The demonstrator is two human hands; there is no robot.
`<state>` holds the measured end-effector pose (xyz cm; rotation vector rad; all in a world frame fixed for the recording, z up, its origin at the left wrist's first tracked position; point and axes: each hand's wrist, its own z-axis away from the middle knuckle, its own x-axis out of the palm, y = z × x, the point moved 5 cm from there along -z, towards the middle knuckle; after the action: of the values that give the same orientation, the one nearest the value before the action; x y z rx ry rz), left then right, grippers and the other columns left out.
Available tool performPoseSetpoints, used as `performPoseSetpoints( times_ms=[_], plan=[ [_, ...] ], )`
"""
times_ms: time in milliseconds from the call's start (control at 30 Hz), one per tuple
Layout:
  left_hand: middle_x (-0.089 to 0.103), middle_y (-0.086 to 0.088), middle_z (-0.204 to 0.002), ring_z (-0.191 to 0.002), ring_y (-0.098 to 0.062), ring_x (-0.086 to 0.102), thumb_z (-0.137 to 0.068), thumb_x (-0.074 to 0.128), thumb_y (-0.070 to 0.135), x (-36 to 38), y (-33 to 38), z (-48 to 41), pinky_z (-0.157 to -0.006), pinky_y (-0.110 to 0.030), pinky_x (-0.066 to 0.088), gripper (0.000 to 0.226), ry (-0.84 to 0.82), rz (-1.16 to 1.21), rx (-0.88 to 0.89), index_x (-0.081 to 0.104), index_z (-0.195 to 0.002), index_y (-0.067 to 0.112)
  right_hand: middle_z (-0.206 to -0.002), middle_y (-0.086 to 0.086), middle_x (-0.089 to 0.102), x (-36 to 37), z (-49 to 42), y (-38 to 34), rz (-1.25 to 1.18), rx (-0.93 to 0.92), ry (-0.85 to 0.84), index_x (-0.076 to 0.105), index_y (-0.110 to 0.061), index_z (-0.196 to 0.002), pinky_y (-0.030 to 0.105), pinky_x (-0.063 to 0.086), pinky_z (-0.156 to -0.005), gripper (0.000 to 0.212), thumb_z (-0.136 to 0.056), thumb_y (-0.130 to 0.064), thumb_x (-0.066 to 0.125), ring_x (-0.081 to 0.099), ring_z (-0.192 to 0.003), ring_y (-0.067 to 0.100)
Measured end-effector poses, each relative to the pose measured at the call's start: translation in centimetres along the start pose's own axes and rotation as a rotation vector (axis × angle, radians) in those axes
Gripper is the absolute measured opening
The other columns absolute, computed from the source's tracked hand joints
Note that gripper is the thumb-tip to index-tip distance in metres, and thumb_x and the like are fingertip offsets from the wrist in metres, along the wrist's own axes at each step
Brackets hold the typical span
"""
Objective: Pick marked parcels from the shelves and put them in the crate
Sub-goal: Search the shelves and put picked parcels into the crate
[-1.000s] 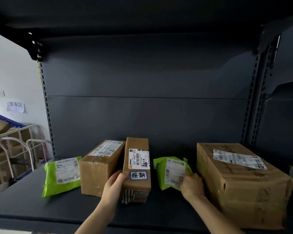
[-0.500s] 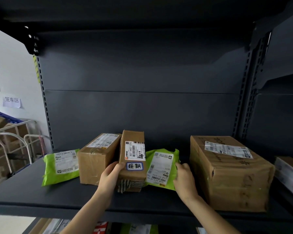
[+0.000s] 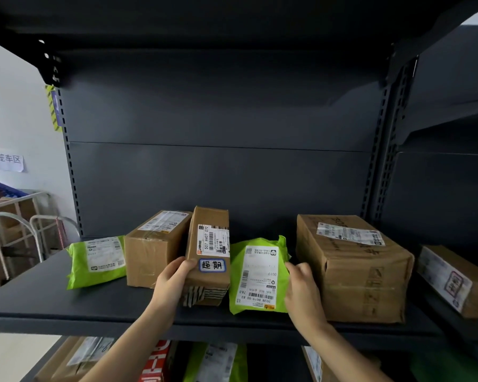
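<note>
Matt dark metal shelf (image 3: 66,299), brown cardboard marked box (image 3: 209,282) with paper label, glossy green plastic mailer (image 3: 235,271).

You are standing in a parcel depot or courier pick-up storeroom; dark steel shelving (image 3: 204,175) with slotted uprights (image 3: 382,161) is filling your view; cardboard boxes (image 3: 353,268) and green mailer bags (image 3: 97,260) are sitting along the shelf (image 3: 39,296), each carrying a printed barcode shipping label; a paper sign (image 3: 9,162) is hanging on the white wall above metal cage trolleys (image 3: 14,216) that are holding more cartons.
</note>
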<state>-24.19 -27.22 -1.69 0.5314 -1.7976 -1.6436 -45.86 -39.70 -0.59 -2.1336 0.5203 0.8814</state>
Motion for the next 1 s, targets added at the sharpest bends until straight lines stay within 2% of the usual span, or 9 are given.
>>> performPoseSetpoints(
  times_ms=[100,200,333,400,600,667,733,833,1000],
  plan=[
    [0.069,-0.013,-0.102,-0.098,-0.032,0.064,-0.089,0.058,0.026,-0.1,0.3,0.4,-0.082,-0.044,0.053,0.012,-0.001,-0.001,0.003,0.063,-0.099,0.024,-0.096,0.0,0.038,0.5,-0.4,-0.1,0.025,0.003,-0.044,0.053,-0.007,-0.122,0.024,0.045,-0.075,0.039,-0.086,0.005,0.044,0.056,-0.086,0.02],
    [0.069,-0.011,-0.1,-0.098,-0.031,0.063,-0.09,0.057,0.026,0.0,0.8,0.7,-0.078,-0.041,0.053,0.006,-0.008,-0.004,0.015,0.062,-0.094,0.028,-0.098,-0.004,0.034,1.1,-0.6,-0.2,0.08,-0.002,-0.102,0.05,-0.01,-0.122,0.019,0.043,-0.079,0.035,-0.089,-0.001,0.044,0.054,-0.092,0.015],
    [0.068,-0.011,-0.103,-0.098,-0.03,0.062,-0.09,0.056,0.029,0.5,2.0,0.8,-0.08,-0.044,0.053,0.007,-0.03,-0.016,0.037,0.06,-0.096,0.03,-0.117,0.001,0.045,-0.1,-0.3,-0.9,0.051,-0.063,-0.078,0.045,-0.009,-0.132,0.016,0.038,-0.091,0.038,-0.095,-0.01,0.044,0.05,-0.109,0.014],
    [0.068,-0.012,-0.105,-0.099,-0.031,0.062,-0.09,0.055,0.03,1.3,2.7,0.7,-0.086,-0.048,0.05,0.011,-0.05,-0.021,0.057,0.061,-0.099,0.029,-0.123,0.005,0.048,-2.0,0.0,-1.5,0.01,-0.133,-0.01,0.046,-0.006,-0.134,0.017,0.036,-0.093,0.04,-0.096,-0.016,0.045,0.051,-0.113,0.016],
    [0.068,-0.012,-0.107,-0.101,-0.031,0.062,-0.09,0.055,0.03,6.7,3.8,1.1,-0.085,-0.044,0.049,0.023,-0.143,-0.01,0.067,0.06,-0.111,0.022,-0.111,0.008,0.06,-11.2,0.2,0.5,0.075,-0.225,0.365,0.063,-0.002,-0.115,0.017,0.037,-0.091,0.029,-0.09,-0.014,0.054,0.059,-0.102,0.021],
    [0.069,-0.012,-0.103,-0.099,-0.032,0.063,-0.09,0.055,0.028,8.8,3.5,1.7,-0.086,-0.046,0.051,0.017,-0.19,-0.001,0.042,0.062,-0.105,0.022,-0.116,0.01,0.057,-13.9,-0.5,3.1,0.155,-0.14,0.394,0.061,-0.003,-0.118,0.025,0.039,-0.095,0.03,-0.09,-0.013,0.056,0.054,-0.11,0.024],
    [0.07,-0.012,-0.101,-0.098,-0.032,0.064,-0.089,0.056,0.029,10.9,2.8,2.3,-0.09,-0.049,0.05,0.015,-0.235,-0.003,0.011,0.063,-0.101,0.022,-0.131,0.011,0.048,-15.3,-1.2,6.5,0.239,0.035,0.319,0.053,-0.007,-0.129,0.033,0.036,-0.102,0.038,-0.093,-0.02,0.052,0.041,-0.125,0.027],
    [0.068,-0.009,-0.104,-0.099,-0.03,0.063,-0.087,0.059,0.034,12.9,1.6,2.8,-0.088,-0.047,0.051,0.027,-0.249,-0.021,-0.025,0.061,-0.111,0.022,-0.147,0.014,0.031,-15.6,-1.4,10.8,0.285,0.24,0.161,0.043,-0.02,-0.138,0.036,0.024,-0.11,0.044,-0.097,-0.035,0.04,0.023,-0.137,0.029],
    [0.066,-0.01,-0.112,-0.101,-0.029,0.063,-0.083,0.063,0.04,14.3,-0.1,3.0,-0.084,-0.044,0.052,0.049,-0.24,-0.046,-0.098,0.052,-0.127,0.021,-0.132,0.009,0.046,-14.7,0.1,11.4,0.0,0.211,0.142,0.055,-0.021,-0.126,0.02,0.03,-0.095,0.036,-0.096,-0.034,0.042,0.045,-0.121,0.022]
  ],
)
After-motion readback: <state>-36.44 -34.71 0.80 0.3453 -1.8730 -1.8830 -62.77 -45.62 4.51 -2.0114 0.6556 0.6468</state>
